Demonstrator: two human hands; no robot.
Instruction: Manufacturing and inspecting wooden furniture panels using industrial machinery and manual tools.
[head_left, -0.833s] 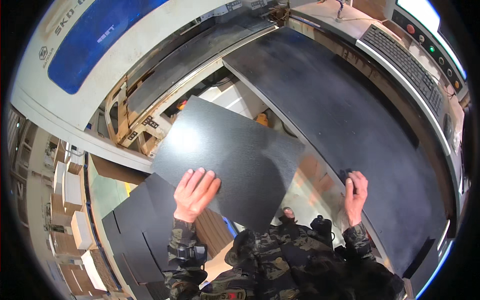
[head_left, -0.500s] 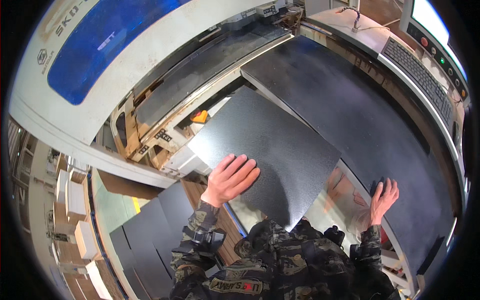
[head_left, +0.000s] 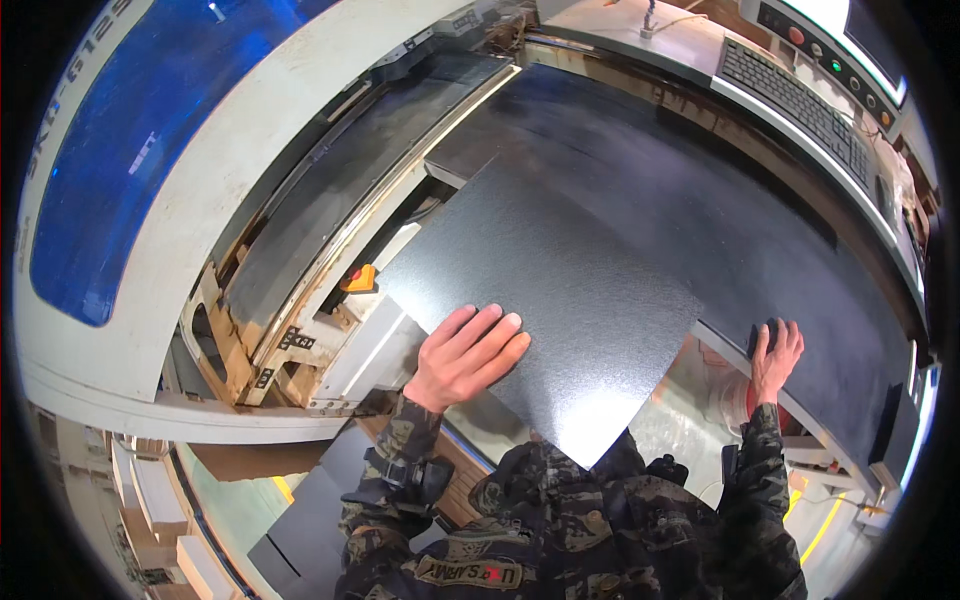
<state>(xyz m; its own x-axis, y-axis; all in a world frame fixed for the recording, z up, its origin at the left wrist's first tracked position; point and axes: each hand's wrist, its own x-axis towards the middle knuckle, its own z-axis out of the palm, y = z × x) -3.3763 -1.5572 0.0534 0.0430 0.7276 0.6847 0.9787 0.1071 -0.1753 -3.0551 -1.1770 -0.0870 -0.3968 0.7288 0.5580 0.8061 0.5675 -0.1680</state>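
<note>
A dark grey rectangular panel point(head_left: 560, 270) with a shiny textured face lies slantwise in front of me, one corner close to my jacket. My left hand point(head_left: 468, 358) grips its left edge, fingers over the top face; the thumb is hidden underneath. The panel's far right side overlaps the edge of the dark worktable point(head_left: 690, 190). On that table's near edge rests my right hand point(head_left: 778, 362), holding nothing, with fingers stretched out and the thumb apart.
At the left stands a large white machine point(head_left: 150, 370) with a blue window. An orange-yellow part with a red top point(head_left: 359, 279) sits on its frame. A keyboard point(head_left: 795, 105) and button panel point(head_left: 835, 65) lie far right. Grey boards point(head_left: 320, 500) are stacked lower left.
The view has shifted, so the machine and table sit farther left. The panel now overlaps the worktable more. My left hand keeps its grip, and my right hand stays on the table edge.
</note>
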